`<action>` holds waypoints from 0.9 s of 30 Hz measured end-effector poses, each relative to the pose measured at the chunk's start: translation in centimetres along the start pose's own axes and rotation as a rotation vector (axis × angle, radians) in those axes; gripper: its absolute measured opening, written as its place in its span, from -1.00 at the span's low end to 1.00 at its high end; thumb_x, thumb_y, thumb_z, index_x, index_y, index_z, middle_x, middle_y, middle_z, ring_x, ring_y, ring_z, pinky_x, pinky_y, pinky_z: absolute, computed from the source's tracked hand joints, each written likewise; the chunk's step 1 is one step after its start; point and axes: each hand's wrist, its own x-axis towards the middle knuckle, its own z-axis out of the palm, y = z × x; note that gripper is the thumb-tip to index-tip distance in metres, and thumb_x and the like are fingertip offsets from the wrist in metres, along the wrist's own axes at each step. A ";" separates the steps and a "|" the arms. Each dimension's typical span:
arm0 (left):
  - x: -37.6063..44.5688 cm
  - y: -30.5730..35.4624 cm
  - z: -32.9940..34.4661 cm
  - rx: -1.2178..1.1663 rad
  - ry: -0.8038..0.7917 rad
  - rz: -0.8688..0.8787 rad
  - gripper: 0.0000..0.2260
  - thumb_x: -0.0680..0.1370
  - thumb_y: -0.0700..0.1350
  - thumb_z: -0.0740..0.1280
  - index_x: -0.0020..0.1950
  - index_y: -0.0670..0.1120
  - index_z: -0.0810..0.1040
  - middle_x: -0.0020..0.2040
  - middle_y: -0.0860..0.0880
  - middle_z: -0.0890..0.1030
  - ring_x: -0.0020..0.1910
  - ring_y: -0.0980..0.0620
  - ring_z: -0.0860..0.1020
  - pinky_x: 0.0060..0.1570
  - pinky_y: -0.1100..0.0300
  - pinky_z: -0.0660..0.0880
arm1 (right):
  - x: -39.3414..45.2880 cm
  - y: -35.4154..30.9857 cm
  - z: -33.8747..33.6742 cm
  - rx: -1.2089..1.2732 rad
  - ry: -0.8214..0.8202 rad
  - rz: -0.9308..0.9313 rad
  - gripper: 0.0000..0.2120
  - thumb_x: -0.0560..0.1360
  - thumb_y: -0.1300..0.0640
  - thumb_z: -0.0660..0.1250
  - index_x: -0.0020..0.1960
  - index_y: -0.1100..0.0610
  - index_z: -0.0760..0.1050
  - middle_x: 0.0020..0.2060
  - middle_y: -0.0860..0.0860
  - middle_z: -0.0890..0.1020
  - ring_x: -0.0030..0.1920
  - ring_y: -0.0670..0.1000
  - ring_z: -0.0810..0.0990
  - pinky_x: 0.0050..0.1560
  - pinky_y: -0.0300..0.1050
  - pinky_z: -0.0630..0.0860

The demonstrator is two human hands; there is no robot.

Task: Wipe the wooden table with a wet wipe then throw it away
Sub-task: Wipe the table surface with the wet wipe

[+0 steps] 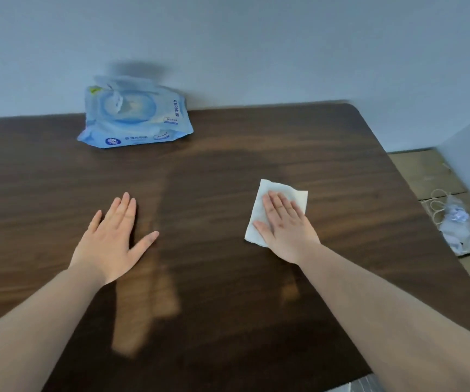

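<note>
A dark wooden table point(228, 165) fills the view. A white wet wipe point(259, 213) lies spread flat on it, right of the middle. My right hand point(286, 226) rests palm down on the wipe with straight fingers, pressing it to the wood and covering its lower right part. My left hand point(113, 239) lies flat on the bare table to the left, fingers apart, holding nothing.
A light blue pack of wet wipes point(134, 117) with its flap raised sits at the table's far edge against the wall. Off the table's right edge, on the floor, stands a clear plastic bag point(460, 224) with crumpled white waste. The table's right corner is rounded.
</note>
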 end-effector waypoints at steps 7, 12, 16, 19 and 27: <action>-11.0 -10.9 2.3 0.005 0.115 -0.348 -0.10 0.38 0.47 -0.27 0.52 -0.12 -0.15 0.53 -0.03 -0.16 0.52 0.03 -0.15 0.47 -0.02 -0.12 | 1.9 -13.7 0.7 -0.065 -0.018 -0.389 -0.24 0.39 -0.33 -0.45 0.50 0.02 -0.35 0.54 -0.04 -0.24 0.51 -0.04 -0.30 0.49 -0.04 -0.30; -17.0 -16.1 3.3 -0.043 0.109 -0.647 -0.07 0.36 0.50 -0.33 0.54 -0.10 -0.14 0.57 -0.08 -0.12 0.53 -0.02 -0.15 0.48 -0.07 -0.08 | 3.0 -24.0 1.4 -0.117 -0.026 -0.623 -0.23 0.40 -0.32 -0.44 0.52 0.03 -0.32 0.54 -0.06 -0.23 0.51 -0.05 -0.30 0.49 -0.03 -0.30; -17.1 -16.3 3.4 -0.055 0.139 -0.656 -0.13 0.41 0.47 -0.28 0.54 -0.08 -0.17 0.57 -0.04 -0.14 0.53 0.01 -0.17 0.48 -0.03 -0.12 | 4.5 -30.5 1.5 -0.171 -0.005 -0.746 -0.25 0.45 -0.34 -0.38 0.53 0.04 -0.28 0.55 -0.05 -0.18 0.52 -0.05 -0.26 0.49 -0.04 -0.28; -17.2 -16.4 3.5 -0.054 0.167 -0.664 -0.13 0.41 0.47 -0.28 0.54 -0.09 -0.19 0.57 -0.04 -0.15 0.53 0.03 -0.19 0.49 -0.02 -0.13 | 5.4 -34.5 1.5 -0.180 0.000 -0.801 -0.32 0.54 -0.29 -0.27 0.54 0.03 -0.27 0.55 -0.05 -0.18 0.52 -0.05 -0.24 0.50 -0.04 -0.27; -17.1 -16.8 3.7 -0.145 0.184 -0.748 -0.02 0.36 0.54 -0.23 0.52 -0.15 -0.24 0.55 -0.10 -0.25 0.52 -0.02 -0.25 0.49 0.05 -0.17 | 7.5 -44.5 1.4 -0.179 0.000 -0.882 -0.35 0.58 -0.24 -0.18 0.55 0.07 -0.22 0.55 -0.01 -0.15 0.53 -0.02 -0.21 0.49 -0.03 -0.26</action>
